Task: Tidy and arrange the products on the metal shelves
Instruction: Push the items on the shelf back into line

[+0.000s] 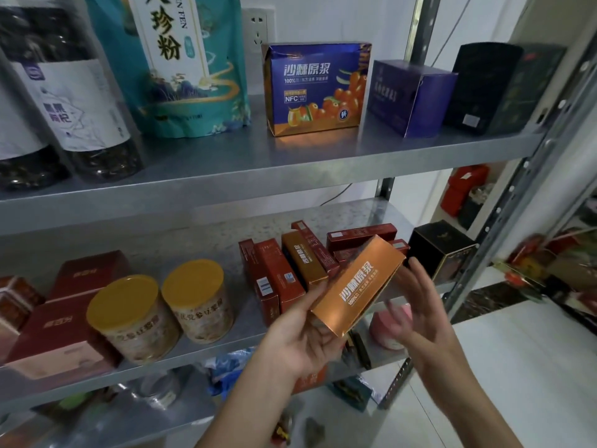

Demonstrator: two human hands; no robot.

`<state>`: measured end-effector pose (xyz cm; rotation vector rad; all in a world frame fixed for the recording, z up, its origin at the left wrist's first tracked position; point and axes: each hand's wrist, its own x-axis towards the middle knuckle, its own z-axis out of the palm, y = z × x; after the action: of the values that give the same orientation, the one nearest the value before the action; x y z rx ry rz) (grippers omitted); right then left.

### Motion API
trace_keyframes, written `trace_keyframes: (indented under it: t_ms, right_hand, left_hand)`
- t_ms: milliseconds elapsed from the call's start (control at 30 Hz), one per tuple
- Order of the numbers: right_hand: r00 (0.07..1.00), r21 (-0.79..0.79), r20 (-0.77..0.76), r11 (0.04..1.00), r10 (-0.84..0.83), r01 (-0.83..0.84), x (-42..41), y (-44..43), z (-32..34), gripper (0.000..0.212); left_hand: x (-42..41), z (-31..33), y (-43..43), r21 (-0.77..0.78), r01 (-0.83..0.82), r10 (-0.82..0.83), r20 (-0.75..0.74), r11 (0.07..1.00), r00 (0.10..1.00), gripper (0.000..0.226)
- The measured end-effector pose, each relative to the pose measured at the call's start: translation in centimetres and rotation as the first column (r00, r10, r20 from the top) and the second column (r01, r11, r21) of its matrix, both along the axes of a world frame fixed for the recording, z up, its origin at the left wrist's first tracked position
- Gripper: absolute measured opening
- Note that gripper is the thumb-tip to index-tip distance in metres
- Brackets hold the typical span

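Left grip point(300, 331): thumb on the near long edge, fingers curled under the lower end of the orange box point(358, 286), carrying it alone. Right grip point(416, 305): fingers straight and spread, nothing held, motion-blurred, just beside the box's far long side. Contact with the box cannot be told.

Box location: in the air in front of the middle shelf point(200, 240), off every surface, over the front edge near the red cartons point(274, 282).

Orientation: long axis runs diagonally, low end at lower left in the left grip, high end at upper right. The broad printed face is turned up toward the camera, and the lettering runs along the length.

Handling, as judged:
- slim carton, likely light, one hand enough
- stiff at edges and corners, but the broad faces would dent under a squeeze
- glossy metallic finish, probably a little slick
- best held across the narrow sides near mid-length, or by both ends, not by pressing the printed face
- low end may have a loose flap, so hold it closed

A matching orange carton point(303, 260) stands upright among the red ones, a likely neighbour for this box
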<state>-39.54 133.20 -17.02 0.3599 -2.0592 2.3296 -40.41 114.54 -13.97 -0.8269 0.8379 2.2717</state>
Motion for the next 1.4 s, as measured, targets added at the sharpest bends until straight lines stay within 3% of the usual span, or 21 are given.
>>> trace_keyframes:
  t_ms: [133,200,267,333,400,467,533,600,633,733,833,900,967,1033,1133,1300,1400]
  right_hand:
    - [0.987,0.236,-0.161,0.972,0.028,0.011,-2.3,2.2,1.6,0.092]
    - [0.975,0.341,-0.21,0.94,0.078,-0.002,-3.4,2.7,2.0,0.08]
    - [0.962,0.341,-0.256,0.94,0.095,-0.002,-3.9,2.6,2.2,0.066]
    - [0.948,0.276,-0.316,0.96,0.035,0.057,-3.9,2.5,1.8,0.048]
    - [0.925,0.209,-0.371,0.964,-0.079,0.167,-3.5,2.1,1.5,0.02]
    - [0.894,0.177,-0.396,0.939,-0.207,0.296,-3.1,1.9,1.1,0.02]
    - [0.861,0.166,-0.393,0.896,-0.322,0.411,-2.9,2.0,0.7,0.044]
    - [0.836,0.193,-0.392,0.854,-0.384,0.482,-2.9,2.4,-0.2,0.055]
    - [0.814,0.223,-0.42,0.824,-0.401,0.521,-3.0,2.6,-0.6,0.053]
    - [0.735,0.256,-0.518,0.741,-0.437,0.621,-2.9,2.4,-1.2,0.049]
    - [0.657,0.228,-0.602,0.691,-0.454,0.686,-2.9,1.4,-1.1,0.057]
    - [0.622,0.204,-0.633,0.675,-0.462,0.709,-3.0,0.9,-1.2,0.057]
    - [0.615,0.176,-0.63,0.684,-0.474,0.708,-3.2,0.8,-1.3,0.055]
    - [0.627,0.154,-0.609,0.703,-0.486,0.695,-3.3,0.8,-1.7,0.051]
    - [0.621,0.108,-0.587,0.71,-0.52,0.696,-3.4,0.8,-1.9,0.052]
    - [0.637,-0.02,-0.54,0.765,-0.55,0.643,-3.7,0.5,-1.6,0.056]
    - [0.641,-0.063,-0.473,0.749,-0.605,0.66,-3.8,0.5,-1.4,0.056]
  left_hand:
    - [0.4,-1.4,0.9,0.138,0.174,-0.177,0.012,0.975,0.984,0.046]
    - [0.6,-2.0,1.5,0.2,0.257,-0.259,-0.015,0.946,0.966,0.049]
    - [0.8,-2.3,2.0,0.217,0.316,-0.309,-0.066,0.924,0.949,0.052]
    - [1.1,-2.3,2.1,0.077,0.411,-0.396,-0.15,0.909,0.906,0.053]
    - [1.5,-2.3,2.1,-0.216,0.493,-0.533,-0.218,0.843,0.817,0.053]
    - [1.9,-2.1,1.9,-0.494,0.408,-0.575,-0.249,0.767,0.78,0.041]
    - [1.8,-1.3,1.5,-0.662,0.232,-0.534,-0.299,0.713,0.791,0.029]
    - [1.2,-0.4,0.8,-0.665,-0.018,-0.38,-0.45,0.747,0.808,0.038]
    - [1.1,0.3,0.6,-0.646,-0.143,-0.328,-0.55,0.75,0.768,0.045]
    - [1.6,1.6,0.8,-0.599,-0.316,-0.397,-0.76,0.736,0.514,0.054]
    - [1.9,1.8,2.0,-0.687,-0.331,-0.614,-0.727,0.647,0.308,0.068]
    - [1.7,1.2,2.5,-0.723,-0.462,-0.704,-0.663,0.514,0.255,0.066]
    - [1.5,1.2,2.8,-0.686,-0.55,-0.696,-0.676,0.476,0.241,0.051]
    - [1.9,1.7,3.0,-0.642,-0.55,-0.625,-0.738,0.534,0.254,0.038]
    - [2.2,2.4,2.8,-0.55,-0.425,-0.439,-0.833,0.718,0.337,0.026]
    - [2.8,3.3,2.8,-0.502,-0.281,-0.38,-0.838,0.818,0.393,0.023]
    - [2.7,2.5,3.4,-0.526,-0.291,-0.407,-0.83,0.799,0.381,0.021]
